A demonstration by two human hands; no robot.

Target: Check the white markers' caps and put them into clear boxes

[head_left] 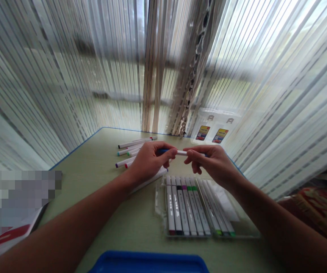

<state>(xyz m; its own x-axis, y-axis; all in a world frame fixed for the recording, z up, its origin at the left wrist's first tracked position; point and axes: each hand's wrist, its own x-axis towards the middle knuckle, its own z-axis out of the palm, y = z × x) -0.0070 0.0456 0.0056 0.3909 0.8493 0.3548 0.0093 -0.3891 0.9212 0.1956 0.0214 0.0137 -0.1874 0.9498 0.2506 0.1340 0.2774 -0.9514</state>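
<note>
Between my two hands a slim white marker [182,152] with blue at its ends is held level above the table. The fingers of my left hand [157,157] close round its blue left end. On the other end, my right hand [208,159] pinches it between thumb and fingers. Below my right hand lies a clear plastic case [160,204] with several white markers [187,212] side by side in it, some with green, purple or dark bands. Several loose markers [132,145] lie on the table behind and under my left hand, partly hidden by it.
A clear lid [220,117] with two yellow labels leans at the table's back right. At the front edge is a blue tray [152,259]. A pixelated item [12,212] lies at the left. Striped curtains [118,57] hang behind the green table [89,174].
</note>
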